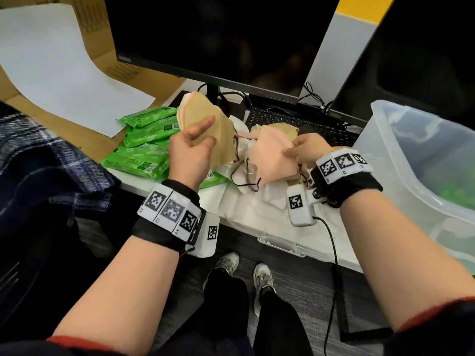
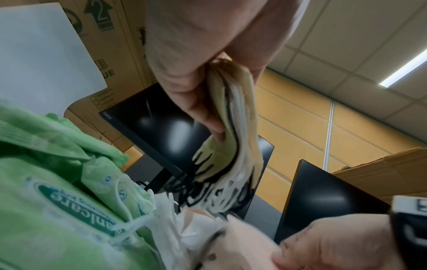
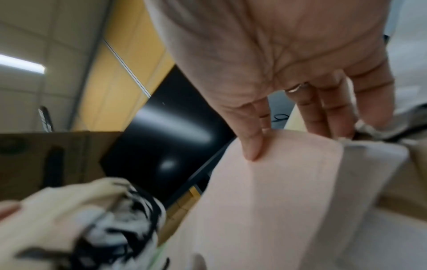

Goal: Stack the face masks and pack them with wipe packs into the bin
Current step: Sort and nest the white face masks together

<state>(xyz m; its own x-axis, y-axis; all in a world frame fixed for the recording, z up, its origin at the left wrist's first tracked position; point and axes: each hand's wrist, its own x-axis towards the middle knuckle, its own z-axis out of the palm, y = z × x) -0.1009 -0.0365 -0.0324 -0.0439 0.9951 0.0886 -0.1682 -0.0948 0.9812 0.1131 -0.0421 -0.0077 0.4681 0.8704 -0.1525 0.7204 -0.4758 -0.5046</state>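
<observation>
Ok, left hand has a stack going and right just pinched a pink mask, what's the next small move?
Probably carry the pink mask over and lay it on the mask stack. The right hand already pinches it at one edge, lifted off the loose masks, while the left hand holds the stack upright with its tan face exposed toward the right hand, ready to receive it.

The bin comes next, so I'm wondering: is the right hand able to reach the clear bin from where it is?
Probably yes. The clear bin stands open just right of the right hand with nothing between them, though that hand's grip is taken up pinching a pink mask.
</observation>
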